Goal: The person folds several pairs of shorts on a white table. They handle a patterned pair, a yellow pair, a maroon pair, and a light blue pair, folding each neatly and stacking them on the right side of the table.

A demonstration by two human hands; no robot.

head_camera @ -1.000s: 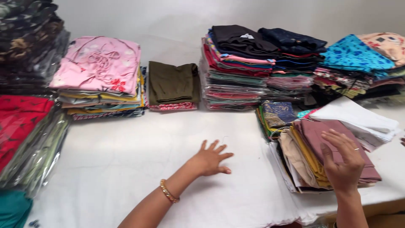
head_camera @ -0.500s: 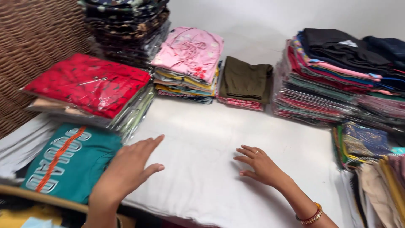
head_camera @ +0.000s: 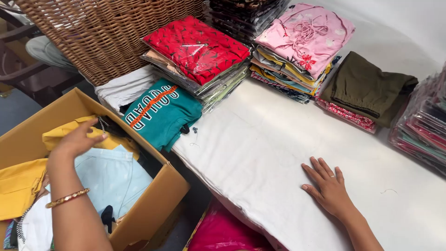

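My left hand (head_camera: 74,142), with a gold bangle on the wrist, reaches down into an open cardboard box (head_camera: 158,204) at the lower left. Its fingers curl onto a yellow garment (head_camera: 114,142) lying on top of the clothes inside. A light blue garment (head_camera: 111,179) lies just beneath that hand. My right hand (head_camera: 327,186) rests flat, fingers spread, on the white-covered table (head_camera: 260,139) and holds nothing. A folded teal shirt with an orange stripe (head_camera: 162,111) lies at the table's left end, between the box and the stacks.
Behind stand a stack of bagged clothes topped in red (head_camera: 195,49), a stack topped in pink (head_camera: 306,35), an olive garment (head_camera: 367,86) and bagged clothes at the right edge (head_camera: 423,125). A wicker basket (head_camera: 102,32) stands far left. Magenta cloth (head_camera: 223,232) lies under the table.
The view has swung left and down, bringing the box into sight. My left hand left the table and went into the box onto the yellow garment. My right hand stays flat on the table.
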